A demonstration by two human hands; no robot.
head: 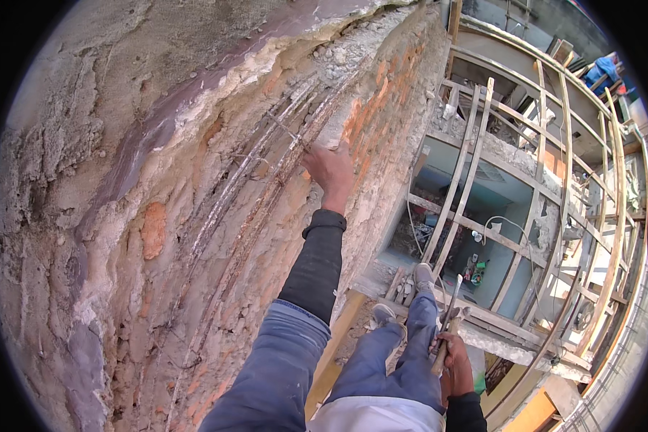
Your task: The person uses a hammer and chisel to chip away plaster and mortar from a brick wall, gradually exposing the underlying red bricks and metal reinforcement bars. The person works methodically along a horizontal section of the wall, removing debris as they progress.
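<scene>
My left hand point(329, 168) reaches up to rusty reinforcing bars point(272, 189) exposed along a broken masonry wall. Its fingers touch or rest by the bar near a thin cross tie; whether they close around it I cannot tell. Low at the right, my right hand point(452, 353) is shut on a wooden tool handle point(441, 357) and, alongside it, a metal bar with a pale tip point(456, 294). The head of the wooden-handled tool is partly hidden. Orange brick point(375, 102) shows through the chipped wall right of the left hand.
My shoes point(423, 274) stand on a narrow rubble-strewn ledge. Beyond it, wooden beams point(478, 154) cross an open drop to a lower room, where a green container point(481, 265) lies. A loose cable point(510, 218) hangs over the beams. Loose rubble point(337, 54) sits in the wall's upper hollow.
</scene>
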